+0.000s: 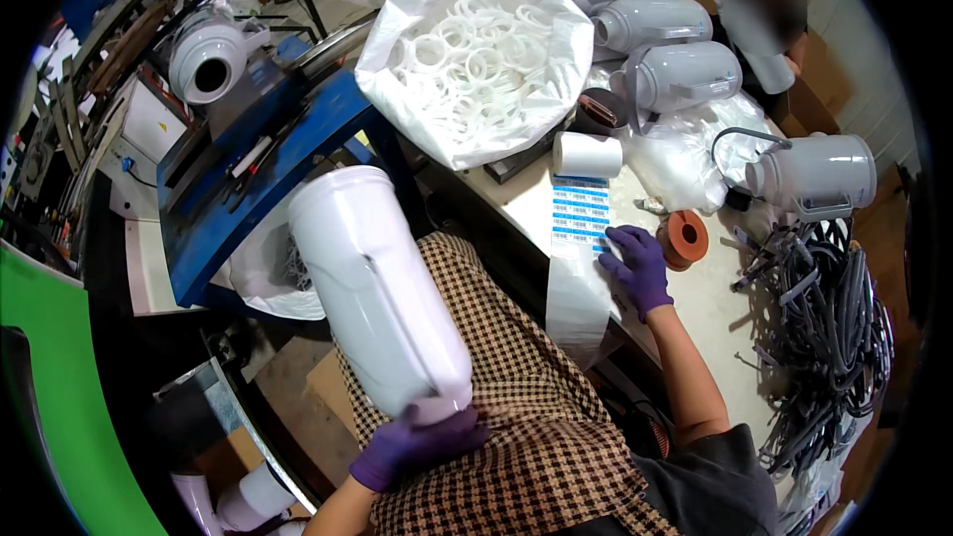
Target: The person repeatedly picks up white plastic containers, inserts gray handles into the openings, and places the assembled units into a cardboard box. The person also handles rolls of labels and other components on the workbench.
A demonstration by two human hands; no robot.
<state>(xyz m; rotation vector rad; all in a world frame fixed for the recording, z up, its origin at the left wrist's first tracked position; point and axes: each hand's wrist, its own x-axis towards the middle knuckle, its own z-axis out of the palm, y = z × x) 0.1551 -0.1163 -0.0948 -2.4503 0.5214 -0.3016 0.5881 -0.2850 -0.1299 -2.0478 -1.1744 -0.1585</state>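
A glossy white plastic jug body (382,288) leans across my lap, its wide open rim toward the upper left. My left hand (419,445), in a purple glove, is closed round its bottom end. On the worktable to the right, my right hand (638,268), also gloved in purple, rests at the right edge of a strip of blue-and-white labels (580,213). Its fingers are apart, with the tips touching the labels. The strip runs from a white roll (588,154), and its bare backing (578,303) hangs over the table's near edge.
A big white bag of white plastic rings (476,65) stands behind. Grey jugs (685,76) line the back right, near another person (764,10). An orange-brown tape roll (683,239) and a heap of dark grey straps (824,328) lie rightward; a blue machine stand (263,179) is leftward.
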